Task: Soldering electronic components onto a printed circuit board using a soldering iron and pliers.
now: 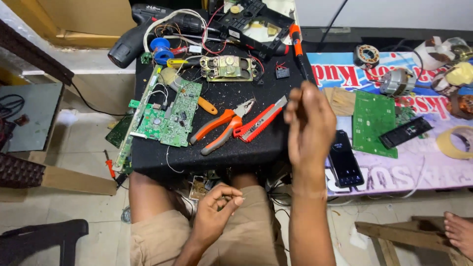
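Nearest the camera, over the person's lap in tan shorts, the left hand (pixel 215 207) is curled with thumb and forefinger tips pressed together around something very small; what it pinches is too small to tell, perhaps a bit of wire or a small part. Above it, the right hand (pixel 309 123) is raised beside the edge of the black table (pixel 231 150), its fingers closed around the lower end of a black and orange soldering iron (pixel 299 51), whose shaft slants up and away over the table's far right corner. On the table lie orange-handled pliers (pixel 219 127) touching a red utility knife (pixel 261 118), a green circuit board (pixel 170 116) with a long narrow board along its left side, a blue spool (pixel 161 49), a cordless drill (pixel 143 32) and a black plastic frame (pixel 256 22). To the right, on a printed banner, rest a second green board (pixel 374 123), a dark phone (pixel 345 157), a small motor (pixel 396 81) and a roll of tape (pixel 456 143). By my reading, the step in hand is preparing a small piece for soldering: one hand holds the piece, the other the iron. Bringing the two together would call for a steady, fine approach, keeping the hot tip well off the fingers and bare legs.
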